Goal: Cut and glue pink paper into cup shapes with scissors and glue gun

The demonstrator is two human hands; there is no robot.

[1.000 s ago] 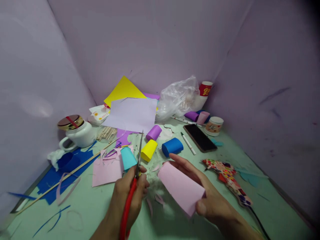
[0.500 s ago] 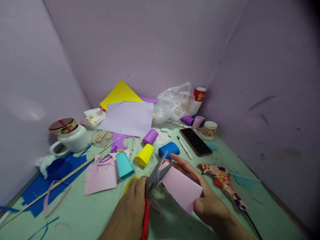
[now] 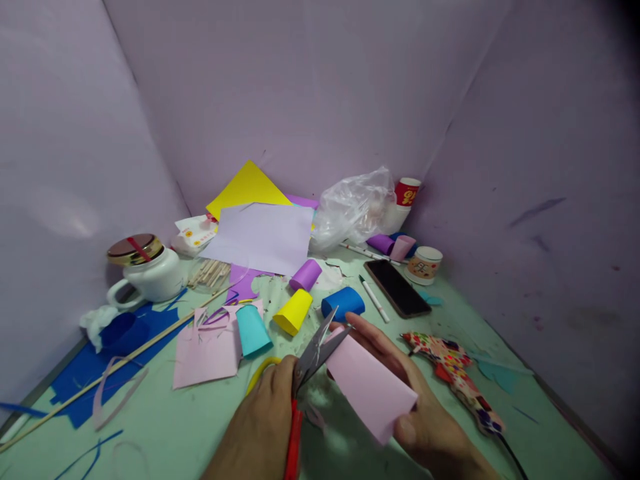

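My left hand (image 3: 263, 427) grips red- and yellow-handled scissors (image 3: 313, 360); their blades are parted and point up-right at the near edge of a rolled pink paper (image 3: 367, 383). My right hand (image 3: 420, 417) holds that pink roll from beneath, thumb on its near end and fingers stretched along its far side. Just beyond the blades lie small paper tubes: blue (image 3: 343, 303), yellow (image 3: 293, 312), teal (image 3: 253, 330) and purple (image 3: 306, 275).
On the green table (image 3: 165, 420) lie a pink sheet (image 3: 207, 347), blue paper scraps (image 3: 95, 367), a long wooden stick (image 3: 125, 353), a white teapot (image 3: 145, 270), a phone (image 3: 397, 288), a pen (image 3: 373, 299), a patterned cloth piece (image 3: 455, 370), cups and a plastic bag (image 3: 355, 207). Purple walls enclose it.
The scissors swung from pointing straight up to the right and their blades opened at the pink roll's edge. My right hand kept holding the roll.
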